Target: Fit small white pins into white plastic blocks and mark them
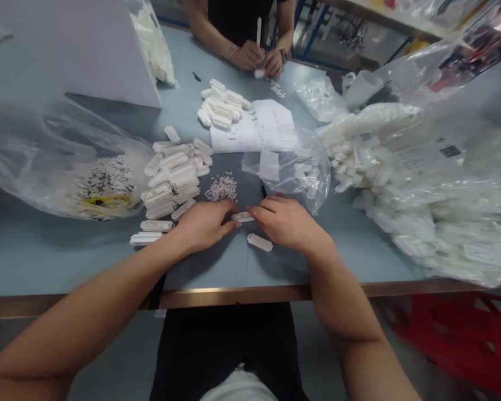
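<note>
You are apparently working on a white strip (pixel 242 216) over the desk (pixel 217 273); your left hand (pixel 206 224) is pinching one end, nearly closed; your right hand (pixel 283 220) is curling over the other, grip hidden; long axis is running left-right, right end slightly farther off; next move is probably needing steadiness.

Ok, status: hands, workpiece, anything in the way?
Left hand and right hand at opposite ends of one white part; grip unclear. Second part lies loose, untouched. Heap of small pieces beyond, apparently not blocking.
</note>
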Action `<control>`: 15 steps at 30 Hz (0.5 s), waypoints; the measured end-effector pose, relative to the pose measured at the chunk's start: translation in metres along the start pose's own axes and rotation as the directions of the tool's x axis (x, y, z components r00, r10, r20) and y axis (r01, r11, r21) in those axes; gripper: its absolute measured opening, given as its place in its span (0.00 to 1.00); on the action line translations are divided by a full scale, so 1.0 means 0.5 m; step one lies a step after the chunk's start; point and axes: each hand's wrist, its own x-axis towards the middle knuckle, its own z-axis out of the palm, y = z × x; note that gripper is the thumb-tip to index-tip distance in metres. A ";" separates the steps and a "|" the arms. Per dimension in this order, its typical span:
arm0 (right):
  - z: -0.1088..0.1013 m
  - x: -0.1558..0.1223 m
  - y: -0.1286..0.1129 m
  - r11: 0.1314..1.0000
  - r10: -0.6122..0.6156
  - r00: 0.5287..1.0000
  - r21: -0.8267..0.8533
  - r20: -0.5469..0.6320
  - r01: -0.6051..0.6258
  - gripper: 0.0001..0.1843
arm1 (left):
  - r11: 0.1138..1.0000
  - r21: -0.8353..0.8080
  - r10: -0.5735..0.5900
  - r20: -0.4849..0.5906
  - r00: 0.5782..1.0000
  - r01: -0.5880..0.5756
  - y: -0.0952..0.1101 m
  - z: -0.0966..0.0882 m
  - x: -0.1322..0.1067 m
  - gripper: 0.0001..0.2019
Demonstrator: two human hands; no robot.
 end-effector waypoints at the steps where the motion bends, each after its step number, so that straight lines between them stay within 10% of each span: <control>1: 0.000 -0.002 0.000 1.000 -0.008 1.000 -0.006 0.009 0.008 0.12 | 1.000 0.012 0.002 -0.001 1.000 -0.002 0.000 0.001 0.000 0.19; 11: -0.004 -0.004 -0.003 0.999 0.019 0.999 0.035 0.028 -0.020 0.14 | 0.980 -0.181 -0.085 -0.027 0.996 0.079 -0.002 -0.019 0.005 0.22; 15: 0.004 -0.004 0.004 0.994 0.103 0.983 0.034 -0.154 -0.099 0.16 | 0.686 -0.715 -0.215 -0.017 0.976 0.138 0.004 -0.029 0.006 0.14</control>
